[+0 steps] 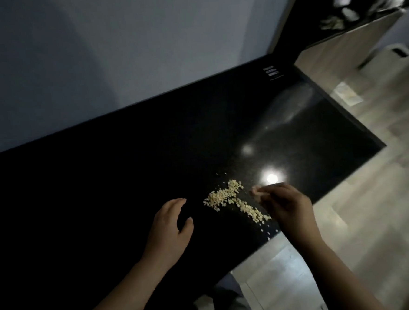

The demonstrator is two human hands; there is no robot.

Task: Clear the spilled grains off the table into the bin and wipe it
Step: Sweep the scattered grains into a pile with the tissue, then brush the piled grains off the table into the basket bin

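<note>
The left hand is open, fingers loosely curved and holding nothing, over the dark worktop just left of the grains, whose streak slants down-right toward the near edge. The right hand sits at the streak's right end (the nearer hand), fingers bunched. Whether they pinch grains I cannot tell, and no bin shows clearly.

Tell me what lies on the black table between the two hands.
Head view: a loose trail of pale yellow spilled grains lies between the left hand and right hand, nearer the right.
</note>
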